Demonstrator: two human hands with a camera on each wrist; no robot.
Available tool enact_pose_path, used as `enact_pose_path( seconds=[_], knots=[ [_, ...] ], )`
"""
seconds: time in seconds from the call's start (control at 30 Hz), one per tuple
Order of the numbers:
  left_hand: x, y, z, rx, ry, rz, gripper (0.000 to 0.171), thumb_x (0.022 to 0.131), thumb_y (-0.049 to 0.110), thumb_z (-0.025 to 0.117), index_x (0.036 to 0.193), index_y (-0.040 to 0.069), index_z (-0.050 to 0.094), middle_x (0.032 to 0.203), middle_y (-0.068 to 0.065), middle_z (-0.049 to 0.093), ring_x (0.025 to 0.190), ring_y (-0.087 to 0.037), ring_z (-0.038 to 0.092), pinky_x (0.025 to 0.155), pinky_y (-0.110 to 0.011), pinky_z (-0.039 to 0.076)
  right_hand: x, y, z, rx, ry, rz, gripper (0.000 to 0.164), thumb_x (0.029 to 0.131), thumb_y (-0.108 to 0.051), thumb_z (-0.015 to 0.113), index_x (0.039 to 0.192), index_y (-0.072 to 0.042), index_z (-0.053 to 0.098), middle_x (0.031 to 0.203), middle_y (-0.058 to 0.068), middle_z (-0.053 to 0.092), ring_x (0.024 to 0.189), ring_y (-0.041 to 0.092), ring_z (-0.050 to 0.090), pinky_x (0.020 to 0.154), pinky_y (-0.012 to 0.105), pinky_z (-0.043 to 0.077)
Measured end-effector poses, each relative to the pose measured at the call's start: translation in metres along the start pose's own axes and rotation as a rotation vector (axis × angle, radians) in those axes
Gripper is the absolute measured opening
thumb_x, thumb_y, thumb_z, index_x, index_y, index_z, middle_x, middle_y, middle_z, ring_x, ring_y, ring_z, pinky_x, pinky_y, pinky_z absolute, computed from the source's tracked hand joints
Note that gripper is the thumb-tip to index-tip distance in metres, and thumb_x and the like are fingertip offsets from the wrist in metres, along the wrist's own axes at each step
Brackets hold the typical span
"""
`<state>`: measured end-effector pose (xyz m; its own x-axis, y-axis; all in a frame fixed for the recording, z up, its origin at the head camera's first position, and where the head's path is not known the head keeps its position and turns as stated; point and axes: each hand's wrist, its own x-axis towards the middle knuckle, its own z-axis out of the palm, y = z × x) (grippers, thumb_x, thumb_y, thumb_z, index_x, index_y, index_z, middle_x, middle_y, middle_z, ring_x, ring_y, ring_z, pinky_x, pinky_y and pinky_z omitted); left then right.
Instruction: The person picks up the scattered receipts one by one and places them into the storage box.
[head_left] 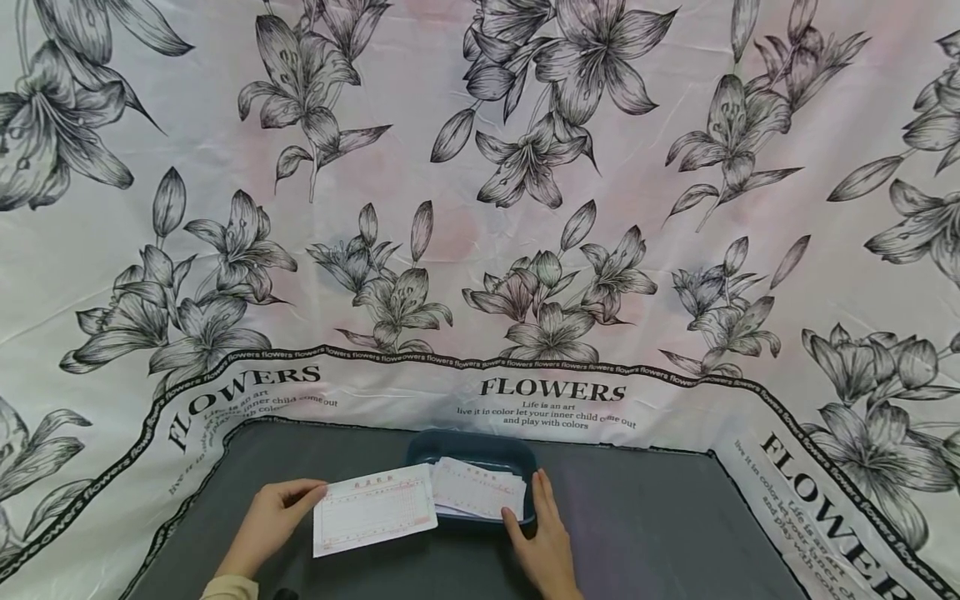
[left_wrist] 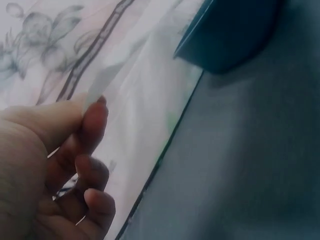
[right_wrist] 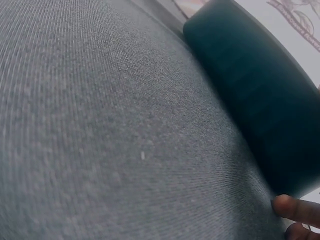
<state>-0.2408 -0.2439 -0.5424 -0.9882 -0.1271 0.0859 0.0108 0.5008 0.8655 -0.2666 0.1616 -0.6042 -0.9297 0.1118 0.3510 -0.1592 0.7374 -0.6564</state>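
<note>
My left hand [head_left: 272, 518] pinches the upper left corner of a white paper form [head_left: 375, 510] printed with red lines, between thumb and forefinger. In the left wrist view that form is edge-on and blurred. A dark blue plastic basin [head_left: 472, 442] stands on the table's far side, holding several similar paper forms [head_left: 480, 490]. The held form's right edge overlaps the basin's left front in the head view. At the basin's right front corner rests my right hand [head_left: 546, 542], its fingers extended along the right side and the thumb at the front.
The dark grey tabletop [head_left: 637, 517] surrounds the basin. White cloth with black flower drawings [head_left: 555, 333] hangs behind and along both sides of the table. A small dark object [head_left: 286, 594] shows at the bottom edge, too little to identify.
</note>
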Motion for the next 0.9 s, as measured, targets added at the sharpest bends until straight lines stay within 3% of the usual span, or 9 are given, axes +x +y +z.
enact_pose_path(
  seconds=[0.47,0.77,0.9],
  knots=[
    [0.027,0.035,0.05,0.06,0.004,0.061,0.014,0.093,0.02,0.07,0.1,0.012,0.078,0.094,0.0,0.074,0.08,-0.01,0.063,0.069,-0.029,0.051,-0.001,0.005,0.007,0.096,0.011,-0.004,0.083,0.09,-0.045,0.07,0.157,-0.016,0.03,0.164,0.008,0.024,0.147,0.032,0.03,0.11,0.062,0.033],
    [0.033,0.048,0.09,0.138,0.021,0.153,0.01,0.092,0.016,0.07,0.095,0.011,0.079,0.088,0.0,0.074,0.075,-0.009,0.065,0.064,-0.031,0.053,-0.003,0.006,0.005,0.104,0.009,-0.021,0.084,0.09,-0.047,0.069,0.157,-0.016,0.028,0.164,0.008,0.023,0.147,0.032,0.03,0.108,0.063,0.035],
    [0.033,0.06,0.106,0.175,-0.004,0.206,0.01,0.092,0.014,0.07,0.095,0.009,0.079,0.085,0.001,0.073,0.07,-0.008,0.061,0.06,-0.029,0.051,-0.005,0.006,0.003,0.098,0.021,-0.039,0.085,0.091,-0.046,0.069,0.158,-0.016,0.027,0.164,0.008,0.023,0.146,0.032,0.031,0.106,0.064,0.037]
  ],
)
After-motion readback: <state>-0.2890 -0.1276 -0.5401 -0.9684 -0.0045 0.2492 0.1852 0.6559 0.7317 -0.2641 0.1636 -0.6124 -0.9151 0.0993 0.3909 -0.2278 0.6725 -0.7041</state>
